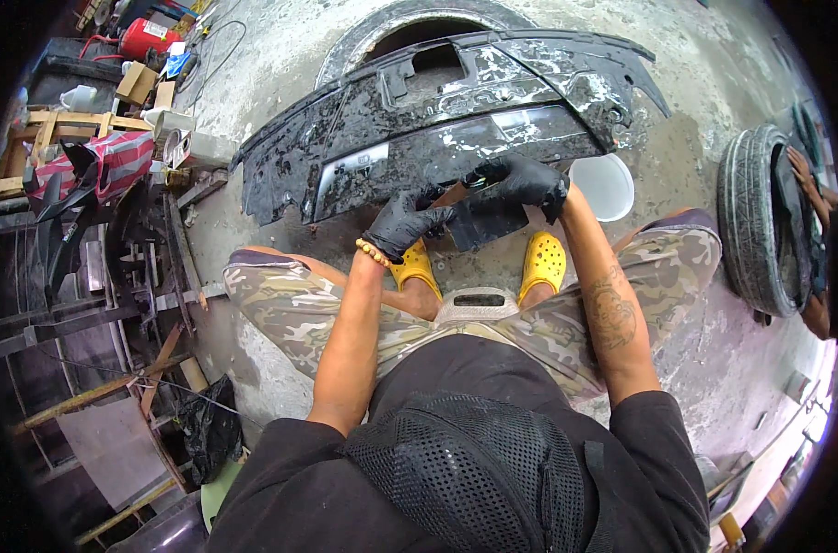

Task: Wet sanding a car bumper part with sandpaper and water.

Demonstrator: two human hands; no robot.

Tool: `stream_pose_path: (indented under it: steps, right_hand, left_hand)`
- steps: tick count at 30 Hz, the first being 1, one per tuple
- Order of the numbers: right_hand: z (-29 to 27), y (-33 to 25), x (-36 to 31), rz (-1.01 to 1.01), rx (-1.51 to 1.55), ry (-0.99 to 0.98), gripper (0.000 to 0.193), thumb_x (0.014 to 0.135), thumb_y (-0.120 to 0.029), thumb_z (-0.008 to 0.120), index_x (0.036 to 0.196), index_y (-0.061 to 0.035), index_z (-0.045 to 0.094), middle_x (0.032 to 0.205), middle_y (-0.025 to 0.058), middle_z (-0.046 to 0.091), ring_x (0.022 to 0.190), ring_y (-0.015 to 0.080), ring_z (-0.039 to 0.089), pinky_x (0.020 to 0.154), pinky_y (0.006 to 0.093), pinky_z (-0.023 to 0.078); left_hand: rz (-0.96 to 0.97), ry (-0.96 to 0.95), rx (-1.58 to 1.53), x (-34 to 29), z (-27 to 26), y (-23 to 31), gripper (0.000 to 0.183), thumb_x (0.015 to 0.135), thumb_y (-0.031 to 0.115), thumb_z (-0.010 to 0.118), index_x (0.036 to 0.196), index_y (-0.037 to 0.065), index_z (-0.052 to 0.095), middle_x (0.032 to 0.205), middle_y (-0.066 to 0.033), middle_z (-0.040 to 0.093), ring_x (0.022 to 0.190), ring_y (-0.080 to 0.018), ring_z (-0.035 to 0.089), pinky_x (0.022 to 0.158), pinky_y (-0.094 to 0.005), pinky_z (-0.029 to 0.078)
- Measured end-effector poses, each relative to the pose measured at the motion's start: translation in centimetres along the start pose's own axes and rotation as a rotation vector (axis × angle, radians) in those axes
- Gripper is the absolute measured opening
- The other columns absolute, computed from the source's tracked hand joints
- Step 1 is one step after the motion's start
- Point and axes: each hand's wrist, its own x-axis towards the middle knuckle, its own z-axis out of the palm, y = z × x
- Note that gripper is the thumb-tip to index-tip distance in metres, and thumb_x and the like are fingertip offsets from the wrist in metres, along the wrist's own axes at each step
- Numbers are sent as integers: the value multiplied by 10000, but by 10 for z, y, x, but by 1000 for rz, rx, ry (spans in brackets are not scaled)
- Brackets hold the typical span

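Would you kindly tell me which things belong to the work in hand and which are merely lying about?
Likely in the job:
dark sheet between left hand and right hand
black panel
tyre beneath the panel
white tub, perhaps

Apparently lying about:
red cylinder
cardboard box
black plastic bag

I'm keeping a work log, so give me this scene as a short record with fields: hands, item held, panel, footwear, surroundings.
Left hand: black glove, at the sheet's left side
Right hand: black glove, gripping the sheet's right side
Held: dark sheet
Panel: black, partly covering a tyre in view
Footwear: yellow clogs
Right of clogs: white tub
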Motion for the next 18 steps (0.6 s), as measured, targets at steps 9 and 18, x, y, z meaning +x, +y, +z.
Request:
stream_pose_path:
  steps: [9, 18]
  right_hand:
    - [-6, 6, 3, 16, 31, 58, 310, 875, -167, 770, 1138, -7, 726, 913, 5, 733, 753, 65, 616, 641, 238, 498]
    - [1, 19, 16, -143, 251, 259, 309, 921, -171, 740, 1173, 5, 706, 1034, 57, 741, 901, 94, 667, 772, 240, 534]
  left_hand:
    - [-39, 54, -113, 1, -9, 12, 375, 936, 253, 717, 1196, -15, 684, 972, -11, 700, 794, -87, 605, 698, -283, 515]
    - [306, 198, -127, 20, 25, -33, 351, 1067, 205, 485, 1286, -34, 620, 1274, -124, 659, 1189, -204, 600, 1053, -325, 453]
